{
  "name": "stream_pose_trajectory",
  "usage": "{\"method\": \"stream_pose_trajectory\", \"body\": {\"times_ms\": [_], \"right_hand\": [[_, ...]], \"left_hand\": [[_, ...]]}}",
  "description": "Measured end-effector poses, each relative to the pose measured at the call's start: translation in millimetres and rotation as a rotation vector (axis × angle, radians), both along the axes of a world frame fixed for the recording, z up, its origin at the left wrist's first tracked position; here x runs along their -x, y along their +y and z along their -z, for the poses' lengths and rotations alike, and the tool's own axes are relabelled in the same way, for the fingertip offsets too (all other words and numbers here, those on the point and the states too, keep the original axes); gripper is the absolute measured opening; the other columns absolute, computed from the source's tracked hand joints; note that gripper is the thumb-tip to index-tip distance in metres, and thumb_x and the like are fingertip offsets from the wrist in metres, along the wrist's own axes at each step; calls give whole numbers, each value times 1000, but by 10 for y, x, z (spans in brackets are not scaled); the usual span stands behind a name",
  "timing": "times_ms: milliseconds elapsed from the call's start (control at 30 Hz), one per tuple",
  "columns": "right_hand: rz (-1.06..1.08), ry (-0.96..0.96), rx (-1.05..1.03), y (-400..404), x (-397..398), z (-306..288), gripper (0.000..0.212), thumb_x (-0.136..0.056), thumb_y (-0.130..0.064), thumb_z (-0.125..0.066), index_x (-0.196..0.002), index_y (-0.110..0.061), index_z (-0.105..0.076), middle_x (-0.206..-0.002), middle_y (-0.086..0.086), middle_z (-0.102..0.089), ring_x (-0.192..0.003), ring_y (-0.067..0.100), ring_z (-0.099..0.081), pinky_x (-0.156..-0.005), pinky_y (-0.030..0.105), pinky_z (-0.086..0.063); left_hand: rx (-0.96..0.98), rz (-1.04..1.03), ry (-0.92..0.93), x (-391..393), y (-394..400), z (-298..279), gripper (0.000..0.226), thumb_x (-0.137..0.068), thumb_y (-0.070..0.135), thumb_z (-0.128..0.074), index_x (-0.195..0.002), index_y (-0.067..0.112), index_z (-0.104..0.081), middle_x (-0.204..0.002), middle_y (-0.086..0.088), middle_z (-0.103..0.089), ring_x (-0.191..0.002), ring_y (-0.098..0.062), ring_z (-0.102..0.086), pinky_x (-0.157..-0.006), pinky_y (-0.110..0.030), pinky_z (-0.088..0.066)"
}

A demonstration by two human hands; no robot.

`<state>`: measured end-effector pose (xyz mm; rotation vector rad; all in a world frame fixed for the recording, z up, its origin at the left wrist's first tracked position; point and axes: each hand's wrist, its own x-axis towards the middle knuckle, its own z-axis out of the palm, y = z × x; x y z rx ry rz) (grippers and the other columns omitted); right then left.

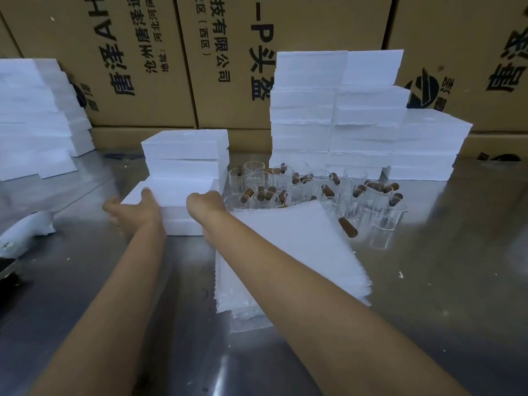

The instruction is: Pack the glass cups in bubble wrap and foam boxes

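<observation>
Desk (428,295): steel, backed by cartons (143,67) on the far side. Foam box stacks: tall group far right (337,115), another far left (31,118), short stack (185,158) at centre. Bubble wrap sheets (285,238) piled near centre, partly under the right forearm. Glass cups (314,192) with brown handles cluster between wrap and far-right stack.

Left hand (137,210): fingers curled round the left edge of the near foam box (171,201). Right hand (205,204) at its right edge; fingers hidden, grip cannot be told.

Judgement: box being taken. Hold both sides evenly, lift level, keep the right elbow away from the cups.
</observation>
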<state>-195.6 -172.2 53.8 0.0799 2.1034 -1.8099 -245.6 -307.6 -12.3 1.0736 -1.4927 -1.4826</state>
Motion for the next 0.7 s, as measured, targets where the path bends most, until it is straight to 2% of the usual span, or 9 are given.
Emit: {"method": "stream_pose_trajectory", "body": {"times_ms": [67, 133, 300, 333, 400, 467, 600, 633, 700], "right_hand": [[2, 49, 20, 30, 16, -45, 53, -97, -10, -41, -148, -2, -29, -151, 12, -38, -132, 31, -45, -92, 33, -41], [-8, 99, 40, 119, 37, -99, 57, -97, -10, -41, -151, -4, -25, -153, 10, -35, -134, 29, -43, -87, 30, -37], [-6, 184, 128, 460, 9, -208, 58, -96, -8, -38, -152, -10, -27, -150, 6, -38, -134, 26, -39, -88, 26, -30], [5, 194, 138, 534, -3, -228, 53, -95, -7, -39, -147, -11, -37, -138, 7, -45, -123, 26, -45, -85, 24, -34], [31, 211, 140, 718, -21, -266, 23, -92, -4, -39, -107, -10, -55, -105, 3, -51, -90, 20, -50, -67, 24, -37], [77, 221, 125, 965, -28, -316, 21, -91, -2, -38, -76, -14, -48, -80, 1, -50, -67, 16, -44, -55, 26, -32], [189, 238, 119, 1640, -25, -453, 24, -91, -2, -39, -71, -11, -45, -69, 9, -47, -58, 22, -44, -51, 24, -32], [222, 243, 115, 1826, -19, -482, 21, -92, -2, -39, -75, -9, -48, -69, 9, -48, -59, 22, -46, -53, 24, -34], [295, 264, 88, 2209, 20, -502, 17, -95, -3, -39, -89, -7, -54, -74, 9, -51, -66, 22, -48, -61, 28, -37]], "left_hand": [[100, -55, -86, 17, 43, -79, 69, -88, 39, -68, -144, 19, -33, -149, -14, -34, -139, -34, -34, -116, -47, -28], [219, -72, -83, -6, 159, -145, 71, -89, 31, -68, -148, 15, -32, -153, -16, -28, -145, -35, -23, -120, -43, -18], [578, 151, -149, -172, 789, -317, 68, -88, 16, -66, -148, 7, -34, -159, -22, -18, -150, -39, -9, -123, -44, -3], [613, 215, -141, -218, 953, -377, 64, -89, 14, -64, -146, 6, -37, -159, -21, -18, -150, -39, -9, -122, -44, -5], [630, 349, -106, -307, 1275, -511, 55, -92, 9, -58, -144, 8, -41, -159, -20, -19, -149, -36, -12, -122, -44, -12], [605, 481, -70, -389, 1576, -639, 48, -94, 8, -53, -141, 10, -46, -157, -18, -23, -147, -32, -16, -120, -44, -21], [553, 718, -23, -494, 2217, -830, 49, -92, 11, -51, -141, 17, -44, -148, -11, -33, -140, -29, -29, -111, -43, -37], [539, 773, 3, -496, 2396, -868, 48, -93, 13, -51, -140, 19, -44, -146, -9, -34, -137, -29, -34, -104, -43, -44], [512, 898, 29, -481, 2771, -933, 47, -95, 16, -50, -141, 21, -43, -147, -9, -32, -127, -27, -46, -84, -31, -49]]}}
